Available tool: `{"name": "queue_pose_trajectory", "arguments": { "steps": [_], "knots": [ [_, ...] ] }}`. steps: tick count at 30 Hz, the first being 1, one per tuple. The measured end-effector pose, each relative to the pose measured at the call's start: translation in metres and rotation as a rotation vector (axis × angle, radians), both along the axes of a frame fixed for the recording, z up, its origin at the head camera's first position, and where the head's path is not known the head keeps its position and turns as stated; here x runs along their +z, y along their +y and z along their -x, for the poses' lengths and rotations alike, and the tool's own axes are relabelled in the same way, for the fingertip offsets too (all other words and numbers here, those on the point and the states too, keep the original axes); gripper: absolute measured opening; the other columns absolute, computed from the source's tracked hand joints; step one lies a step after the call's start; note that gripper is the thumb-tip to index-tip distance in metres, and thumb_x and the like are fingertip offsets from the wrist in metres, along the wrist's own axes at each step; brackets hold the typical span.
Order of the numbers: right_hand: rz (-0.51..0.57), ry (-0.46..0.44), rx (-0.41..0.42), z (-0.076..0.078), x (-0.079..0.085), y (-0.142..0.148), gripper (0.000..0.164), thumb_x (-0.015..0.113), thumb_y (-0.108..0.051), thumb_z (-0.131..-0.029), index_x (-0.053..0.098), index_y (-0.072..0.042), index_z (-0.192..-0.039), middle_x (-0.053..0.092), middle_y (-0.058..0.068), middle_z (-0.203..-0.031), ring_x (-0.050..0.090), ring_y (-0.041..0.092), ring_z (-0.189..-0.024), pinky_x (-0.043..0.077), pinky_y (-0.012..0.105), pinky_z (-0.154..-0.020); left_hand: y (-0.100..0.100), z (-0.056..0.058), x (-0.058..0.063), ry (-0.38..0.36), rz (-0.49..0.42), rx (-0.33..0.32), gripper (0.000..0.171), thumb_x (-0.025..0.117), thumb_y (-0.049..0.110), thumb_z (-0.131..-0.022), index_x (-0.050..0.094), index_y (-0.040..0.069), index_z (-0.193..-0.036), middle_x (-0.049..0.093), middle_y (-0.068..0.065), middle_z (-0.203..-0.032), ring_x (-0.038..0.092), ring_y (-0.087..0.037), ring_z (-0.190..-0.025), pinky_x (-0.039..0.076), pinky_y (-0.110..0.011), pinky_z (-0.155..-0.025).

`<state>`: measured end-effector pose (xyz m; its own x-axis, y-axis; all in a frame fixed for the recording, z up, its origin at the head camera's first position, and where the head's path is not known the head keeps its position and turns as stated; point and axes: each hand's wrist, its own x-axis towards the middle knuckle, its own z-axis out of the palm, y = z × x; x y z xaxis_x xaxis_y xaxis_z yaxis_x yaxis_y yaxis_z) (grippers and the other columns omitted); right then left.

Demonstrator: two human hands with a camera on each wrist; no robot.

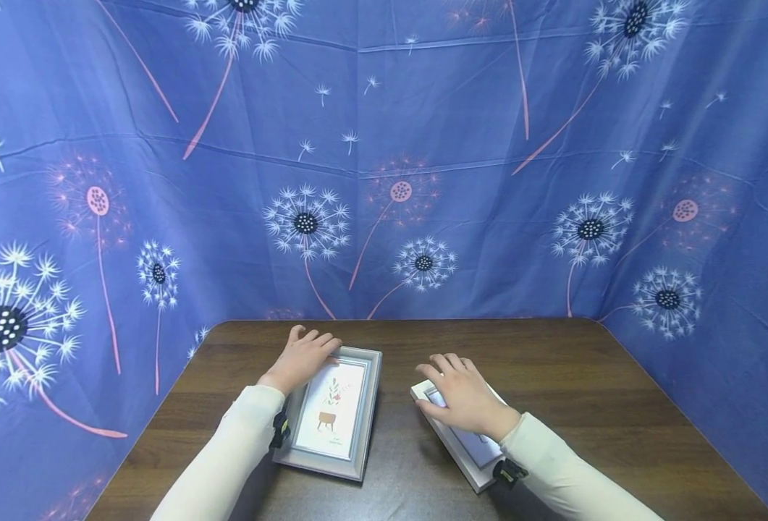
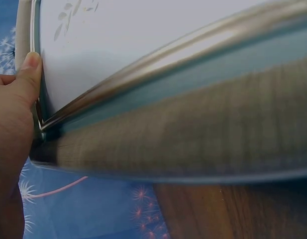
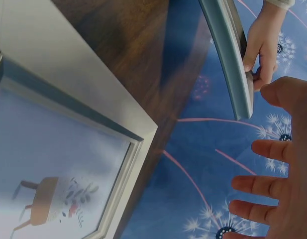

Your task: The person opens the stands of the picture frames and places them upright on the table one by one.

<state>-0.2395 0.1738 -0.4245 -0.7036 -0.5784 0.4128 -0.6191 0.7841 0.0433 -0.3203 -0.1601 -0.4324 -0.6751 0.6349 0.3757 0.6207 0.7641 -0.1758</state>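
My left hand (image 1: 300,362) grips the far left corner of a grey picture frame (image 1: 369,420) with a print of a plant in a brown footed pot. In the left wrist view the thumb (image 2: 30,74) presses the frame's front edge; the fingers behind are mostly hidden. The right wrist view shows this grey frame (image 3: 223,55) tilted, held at one end. Over a white picture frame (image 1: 457,449), my right hand (image 1: 471,394) hovers with fingers spread. The white frame (image 3: 93,64) bears a similar potted-plant print and lies apart from those fingers.
Both frames are at the near middle of a brown wooden table (image 1: 553,362), with a gap between them. A blue cloth (image 1: 475,181) with dandelion patterns hangs behind the table and along its sides. Dark wrist devices (image 1: 509,472) sit at the cuffs.
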Motion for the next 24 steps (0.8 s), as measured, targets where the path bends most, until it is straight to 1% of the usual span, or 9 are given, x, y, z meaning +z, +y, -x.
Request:
{"name": "queue_pose_trajectory", "arguments": {
  "steps": [8,13,17,20,24],
  "knots": [
    [0.030,0.003,-0.021,0.001,-0.001,0.007,0.050,0.070,-0.042,-0.086,0.062,-0.012,-0.125,0.058,0.014,-0.124,0.054,0.034,-0.113,0.044,0.052,-0.087,-0.005,-0.007,0.003,0.067,-0.009,-0.001,0.032,0.065,0.035,-0.094,0.064,0.019,-0.122,0.064,0.004,-0.108,0.056,-0.020,-0.093,0.033,-0.053,-0.093],
    [0.036,0.024,-0.027,0.002,-0.001,0.014,0.050,0.071,-0.042,-0.085,0.062,-0.011,-0.124,0.058,0.015,-0.122,0.054,0.035,-0.112,0.044,0.053,-0.086,-0.007,-0.009,0.003,0.098,-0.026,-0.019,0.026,0.066,0.034,-0.094,0.063,0.019,-0.114,0.062,0.006,-0.102,0.051,-0.018,-0.085,0.033,-0.050,-0.089],
    [0.027,0.041,-0.045,0.003,-0.001,0.021,0.051,0.071,-0.043,-0.084,0.063,-0.011,-0.123,0.059,0.015,-0.121,0.055,0.035,-0.111,0.044,0.053,-0.087,-0.008,-0.009,0.004,0.112,-0.041,-0.034,0.023,0.067,0.034,-0.093,0.061,0.019,-0.110,0.060,0.007,-0.098,0.048,-0.016,-0.082,0.032,-0.048,-0.087],
    [0.031,0.050,-0.056,0.003,0.000,0.026,0.051,0.071,-0.042,-0.084,0.063,-0.010,-0.123,0.060,0.016,-0.120,0.055,0.036,-0.110,0.044,0.053,-0.086,-0.008,-0.010,0.006,0.119,-0.043,-0.043,0.024,0.067,0.035,-0.094,0.060,0.019,-0.110,0.060,0.007,-0.099,0.046,-0.015,-0.081,0.032,-0.046,-0.085],
    [0.049,0.054,-0.066,0.003,0.002,0.032,0.051,0.071,-0.042,-0.084,0.063,-0.010,-0.122,0.060,0.016,-0.119,0.056,0.036,-0.109,0.045,0.053,-0.085,-0.008,-0.011,0.010,0.122,-0.054,-0.050,0.027,0.067,0.035,-0.094,0.061,0.018,-0.114,0.061,0.006,-0.102,0.049,-0.015,-0.084,0.033,-0.047,-0.084]
  ]
}}
